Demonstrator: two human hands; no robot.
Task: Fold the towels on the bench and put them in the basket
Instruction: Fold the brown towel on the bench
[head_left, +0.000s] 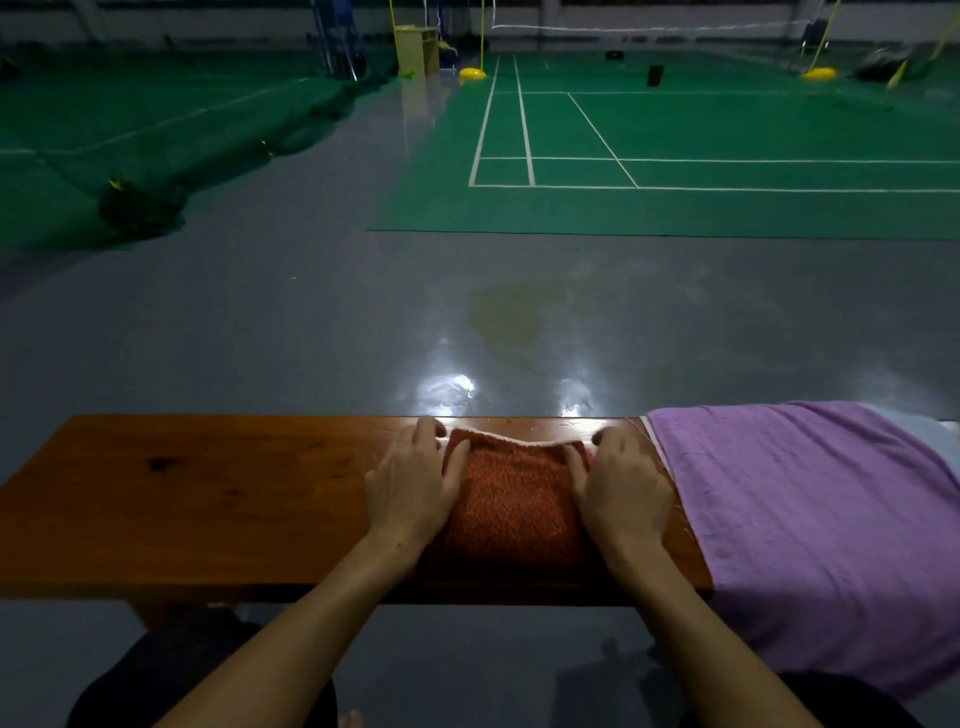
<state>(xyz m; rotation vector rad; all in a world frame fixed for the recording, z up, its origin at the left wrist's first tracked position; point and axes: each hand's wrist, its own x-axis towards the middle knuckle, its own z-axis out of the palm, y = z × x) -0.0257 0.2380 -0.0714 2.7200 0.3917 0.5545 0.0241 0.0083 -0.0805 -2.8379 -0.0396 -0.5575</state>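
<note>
Both hands, left hand (413, 480) and right hand (623, 483), pinched the orange towel (514, 504) edges between curled fingers, squaring its fold.

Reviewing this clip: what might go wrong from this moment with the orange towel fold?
1. The left hand and right hand grip only the sides of the folded orange towel; its far edge is wavy and may spring open.
2. The purple towel overhangs the bench front and might slide off.
3. No basket is in view, so the carry could be awkward.
</note>
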